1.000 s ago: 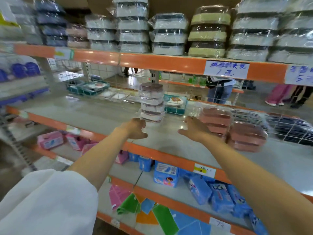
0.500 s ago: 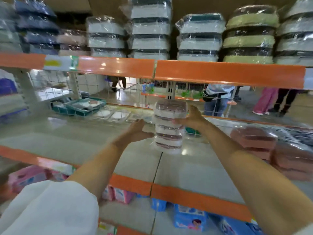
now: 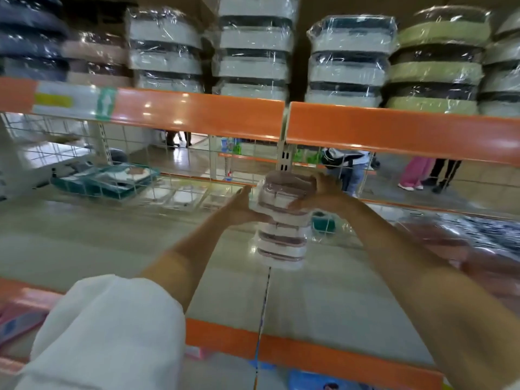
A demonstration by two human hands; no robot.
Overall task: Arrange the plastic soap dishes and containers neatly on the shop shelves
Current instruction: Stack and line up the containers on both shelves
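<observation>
Above the grey middle shelf (image 3: 118,249), a wrapped stack of soap dishes (image 3: 282,220) sits between both hands, the left hand (image 3: 244,205) apparently curled against its side, the right hand (image 3: 320,192) gripping its top.

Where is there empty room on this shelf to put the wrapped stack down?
Bare shelf lies left of the wrapped stack, between the orange front edge and the teal tray. The right side is crowded with pink packs.
</observation>
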